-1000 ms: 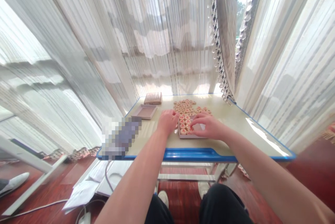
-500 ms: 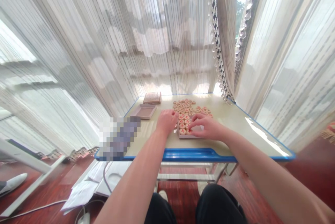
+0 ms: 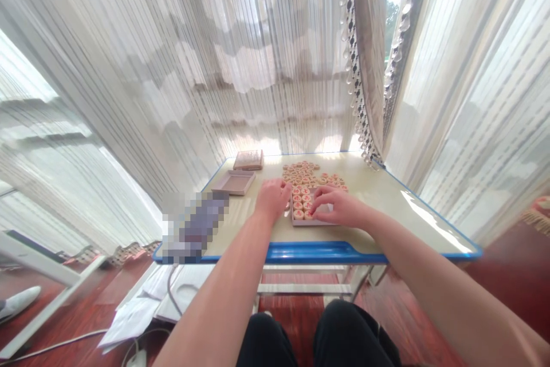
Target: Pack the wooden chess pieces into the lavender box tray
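A shallow pinkish tray [image 3: 296, 221] lies on the table [image 3: 387, 206] near its front edge and holds several round wooden chess pieces [image 3: 299, 201] with red marks. My left hand [image 3: 272, 198] rests curled against the tray's left edge; what it holds, if anything, is hidden. My right hand [image 3: 337, 206] lies over the tray's right half, its fingertips pinched on a piece among those in the tray. Behind the tray, a loose heap of the same pieces [image 3: 303, 172] lies on the tabletop.
An empty box lid [image 3: 234, 182] and a closed box [image 3: 249, 159] sit at the table's left rear. A blurred-out object [image 3: 193, 224] lies at the front left. Sheer curtains hang around the table. Papers and a cable lie on the floor at left.
My right hand has shifted slightly left inside the tray. The left hand has stayed at the tray's edge. The view has tilted a little.
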Action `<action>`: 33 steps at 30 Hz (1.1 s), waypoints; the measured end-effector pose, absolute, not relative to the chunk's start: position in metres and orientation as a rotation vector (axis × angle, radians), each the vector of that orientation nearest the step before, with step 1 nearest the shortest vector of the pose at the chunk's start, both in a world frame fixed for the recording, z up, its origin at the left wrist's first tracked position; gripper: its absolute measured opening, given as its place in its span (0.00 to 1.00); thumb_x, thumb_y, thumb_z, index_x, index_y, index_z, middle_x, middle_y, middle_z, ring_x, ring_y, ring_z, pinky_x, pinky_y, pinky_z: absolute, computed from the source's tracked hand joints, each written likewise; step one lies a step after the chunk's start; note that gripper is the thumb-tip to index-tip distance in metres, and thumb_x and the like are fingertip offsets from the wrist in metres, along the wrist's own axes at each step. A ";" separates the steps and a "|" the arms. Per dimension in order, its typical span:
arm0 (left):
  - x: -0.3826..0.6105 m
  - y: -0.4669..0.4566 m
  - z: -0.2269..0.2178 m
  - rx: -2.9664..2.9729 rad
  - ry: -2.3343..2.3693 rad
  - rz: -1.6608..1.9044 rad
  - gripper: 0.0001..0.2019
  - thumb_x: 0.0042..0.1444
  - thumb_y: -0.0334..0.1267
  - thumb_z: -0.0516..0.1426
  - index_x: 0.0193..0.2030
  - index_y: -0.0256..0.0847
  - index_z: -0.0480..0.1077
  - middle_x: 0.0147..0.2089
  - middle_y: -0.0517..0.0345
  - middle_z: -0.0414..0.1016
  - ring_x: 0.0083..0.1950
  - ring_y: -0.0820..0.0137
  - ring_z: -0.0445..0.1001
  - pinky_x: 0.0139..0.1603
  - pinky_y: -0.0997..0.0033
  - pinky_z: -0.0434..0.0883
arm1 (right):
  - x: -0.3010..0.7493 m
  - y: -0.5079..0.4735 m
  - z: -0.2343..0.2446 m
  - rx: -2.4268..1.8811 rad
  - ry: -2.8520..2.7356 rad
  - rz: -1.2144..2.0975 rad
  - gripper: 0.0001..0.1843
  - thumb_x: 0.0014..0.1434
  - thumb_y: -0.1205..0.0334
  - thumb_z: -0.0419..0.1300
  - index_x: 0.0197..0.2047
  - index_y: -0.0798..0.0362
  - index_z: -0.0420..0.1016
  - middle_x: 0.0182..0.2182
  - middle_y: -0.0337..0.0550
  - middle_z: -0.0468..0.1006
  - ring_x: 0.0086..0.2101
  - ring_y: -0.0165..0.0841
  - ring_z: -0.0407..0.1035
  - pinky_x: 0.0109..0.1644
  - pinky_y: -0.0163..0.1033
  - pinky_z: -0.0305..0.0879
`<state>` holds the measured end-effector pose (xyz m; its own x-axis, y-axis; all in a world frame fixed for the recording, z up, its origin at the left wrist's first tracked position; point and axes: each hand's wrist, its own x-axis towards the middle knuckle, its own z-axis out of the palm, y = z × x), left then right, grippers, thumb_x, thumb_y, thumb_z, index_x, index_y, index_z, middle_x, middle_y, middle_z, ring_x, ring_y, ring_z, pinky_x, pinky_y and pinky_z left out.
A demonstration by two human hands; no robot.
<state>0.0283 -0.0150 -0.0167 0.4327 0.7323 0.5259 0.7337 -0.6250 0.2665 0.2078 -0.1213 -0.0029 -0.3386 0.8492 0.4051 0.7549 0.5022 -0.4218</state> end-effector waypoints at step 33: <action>0.022 -0.001 -0.021 -2.613 -1.700 -1.045 0.17 0.43 0.22 0.48 0.36 0.39 0.73 0.39 0.54 0.76 0.42 0.66 0.73 0.46 0.69 0.67 | 0.230 -0.092 -0.020 -1.835 -1.904 -0.143 0.17 0.54 0.68 0.51 0.44 0.53 0.77 0.43 0.45 0.77 0.47 0.41 0.62 0.56 0.47 0.54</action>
